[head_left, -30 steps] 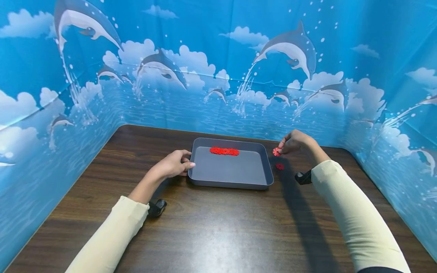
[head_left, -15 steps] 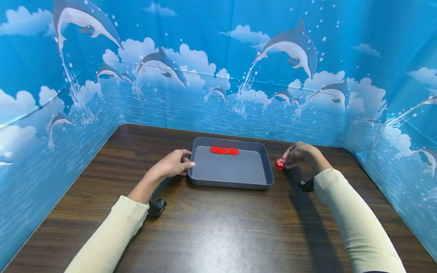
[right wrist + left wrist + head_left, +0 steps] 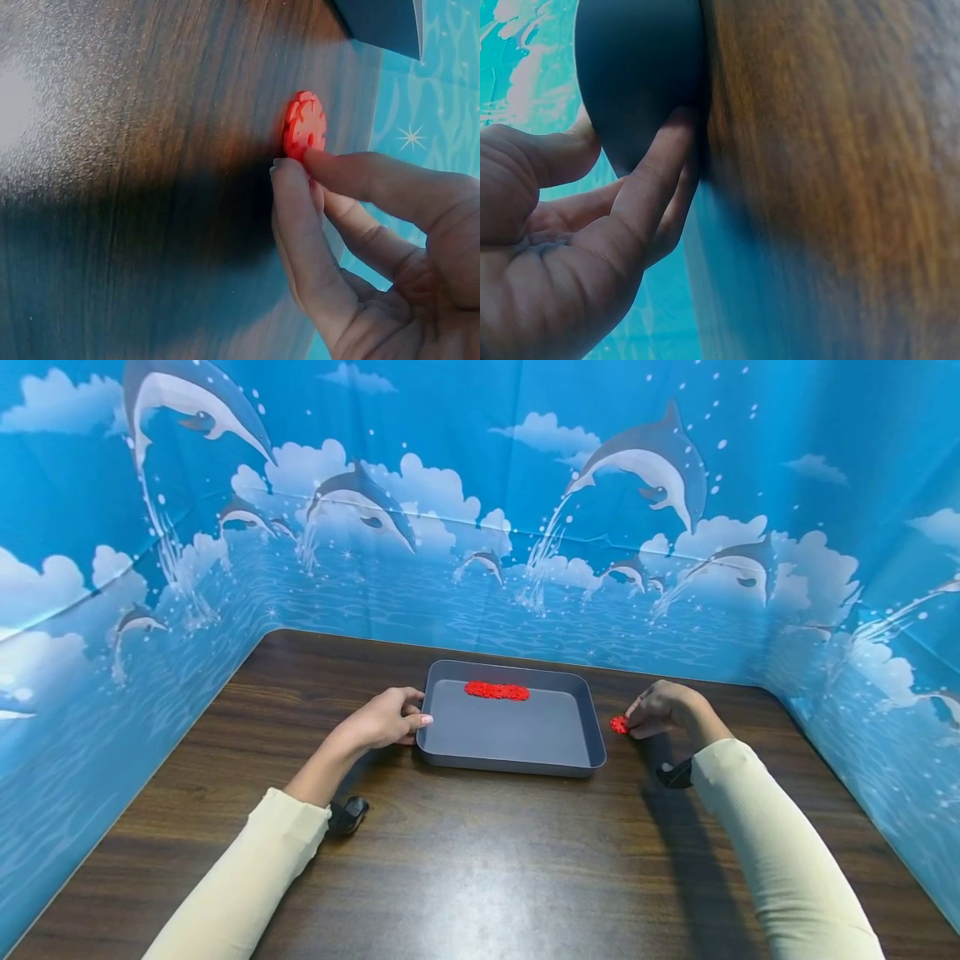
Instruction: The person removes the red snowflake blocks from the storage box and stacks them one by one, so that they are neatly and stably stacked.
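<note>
Red discs (image 3: 307, 127), seemingly stacked, sit pinched at the fingertips of my right hand (image 3: 667, 708), left hand (image 3: 386, 718) gripping the tray (image 3: 510, 739); light edge pressure should prevent slipping.

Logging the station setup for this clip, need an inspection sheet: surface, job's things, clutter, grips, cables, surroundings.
Surface: wood-grain table, glare toward the near side.
Job's things: gray rectangular tray on the table; row of red discs inside, near its far wall, count unclear; red notched discs outside, right of the tray, at least two by the look of it.
Clutter: nothing seen.
Left grip: bare hand, holds the tray's left wall.
Right grip: bare hand, pinches the red notched discs.
Cables: nothing seen.
Surroundings: blue dolphin-print curtain behind and at both sides.
</note>
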{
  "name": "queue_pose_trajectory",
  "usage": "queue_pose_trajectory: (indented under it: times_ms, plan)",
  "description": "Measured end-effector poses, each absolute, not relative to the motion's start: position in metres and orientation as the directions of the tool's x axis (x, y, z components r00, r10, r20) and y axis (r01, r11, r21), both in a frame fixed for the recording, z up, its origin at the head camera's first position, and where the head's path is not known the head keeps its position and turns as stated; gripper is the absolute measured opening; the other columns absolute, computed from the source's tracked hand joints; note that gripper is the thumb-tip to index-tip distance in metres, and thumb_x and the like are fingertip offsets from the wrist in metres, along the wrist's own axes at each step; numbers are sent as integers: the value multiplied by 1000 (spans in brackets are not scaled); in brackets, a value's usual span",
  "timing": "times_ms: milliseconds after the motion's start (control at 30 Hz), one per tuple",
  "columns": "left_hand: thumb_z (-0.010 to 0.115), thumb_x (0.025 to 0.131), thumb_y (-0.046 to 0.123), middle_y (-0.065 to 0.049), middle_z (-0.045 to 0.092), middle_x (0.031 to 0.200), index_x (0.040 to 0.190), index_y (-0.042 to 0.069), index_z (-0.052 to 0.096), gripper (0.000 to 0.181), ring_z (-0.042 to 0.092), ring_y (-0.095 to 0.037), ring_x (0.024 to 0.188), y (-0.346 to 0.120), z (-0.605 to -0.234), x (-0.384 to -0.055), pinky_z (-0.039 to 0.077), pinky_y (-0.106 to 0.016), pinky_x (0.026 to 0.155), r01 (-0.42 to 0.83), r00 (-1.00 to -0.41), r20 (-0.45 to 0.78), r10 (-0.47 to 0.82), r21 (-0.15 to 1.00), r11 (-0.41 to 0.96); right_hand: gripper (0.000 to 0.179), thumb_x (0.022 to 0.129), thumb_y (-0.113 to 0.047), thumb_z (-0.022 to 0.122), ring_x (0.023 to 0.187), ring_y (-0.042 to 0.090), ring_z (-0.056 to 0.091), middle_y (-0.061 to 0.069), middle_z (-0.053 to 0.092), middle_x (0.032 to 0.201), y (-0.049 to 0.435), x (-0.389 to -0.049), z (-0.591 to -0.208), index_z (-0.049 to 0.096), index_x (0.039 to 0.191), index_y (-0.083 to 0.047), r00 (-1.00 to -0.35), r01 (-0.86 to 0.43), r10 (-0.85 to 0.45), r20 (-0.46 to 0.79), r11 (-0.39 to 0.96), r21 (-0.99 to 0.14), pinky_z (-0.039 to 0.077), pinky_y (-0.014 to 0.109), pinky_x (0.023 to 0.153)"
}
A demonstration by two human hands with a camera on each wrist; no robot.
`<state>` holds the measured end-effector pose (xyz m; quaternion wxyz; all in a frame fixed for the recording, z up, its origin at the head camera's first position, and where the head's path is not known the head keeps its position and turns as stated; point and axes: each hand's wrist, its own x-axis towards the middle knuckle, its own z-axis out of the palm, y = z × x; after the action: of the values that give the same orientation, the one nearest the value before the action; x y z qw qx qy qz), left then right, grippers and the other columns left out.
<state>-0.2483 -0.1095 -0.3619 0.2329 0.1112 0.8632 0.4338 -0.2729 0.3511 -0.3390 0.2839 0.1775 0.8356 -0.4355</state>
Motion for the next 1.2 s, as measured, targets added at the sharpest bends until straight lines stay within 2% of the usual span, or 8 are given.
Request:
queue_pose_trajectory:
  times_ms: [367, 567, 733, 900, 1000, 1200]
  plan:
    - [53, 115, 14, -31, 56, 144, 165, -8, 29, 60, 64, -40, 131, -111, -360, -247, 63, -44, 104, -8, -865, -300, 402, 810, 587, 14, 104, 7, 60, 82, 16, 76, 8, 70, 89, 351, -270, -340, 64, 117, 9, -793, 537, 47, -608, 526, -660, 68, 38, 92]
    - [54, 114, 14, -31, 57, 142, 165, -9, 29, 61, 65, -39, 129, -111, -360, -247, 63, -45, 104, -14, -865, -303, 399, 810, 586, 18, 105, 7, 58, 81, 16, 77, 8, 73, 90, 352, -276, -335, 64, 121, 9, -794, 543, 47, -606, 502, -673, 69, 37, 88]
    - [54, 114, 14, -31, 58, 140, 164, -9, 30, 60, 66, -37, 126, -109, -361, -248, 63, -45, 103, -11, -866, -300, 401, 812, 584, 30, 107, 0, 60, 84, 15, 78, 12, 75, 104, 344, -281, -319, 62, 135, 12, -818, 482, 12, -576, 561, -673, 68, 36, 89]
    - [54, 114, 14, -29, 59, 138, 165, -7, 31, 59, 67, -34, 124, -109, -360, -249, 63, -45, 104, -19, -870, -303, 390, 810, 586, 29, 107, -5, 64, 92, 18, 78, 22, 73, 119, 322, -290, -303, 65, 131, 11, -866, 369, -17, -500, 655, -660, 65, 45, 100]
    - [54, 114, 14, -29, 59, 138, 165, -7, 31, 59, 66, -34, 125, -110, -360, -249, 63, -45, 104, -23, -870, -305, 388, 811, 585, 27, 107, -5, 65, 96, 20, 78, 22, 74, 118, 306, -294, -296, 66, 128, 12, -885, 315, -56, -463, 662, -681, 63, 48, 104]
    - [54, 114, 15, -26, 59, 136, 166, -6, 30, 61, 66, -34, 126, -109, -364, -250, 62, -45, 106, -41, -864, -314, 394, 822, 568, 26, 106, -1, 64, 102, 22, 75, 13, 74, 108, 276, -300, -286, 65, 128, 13, -872, 316, -127, -472, 590, -743, 62, 45, 106]
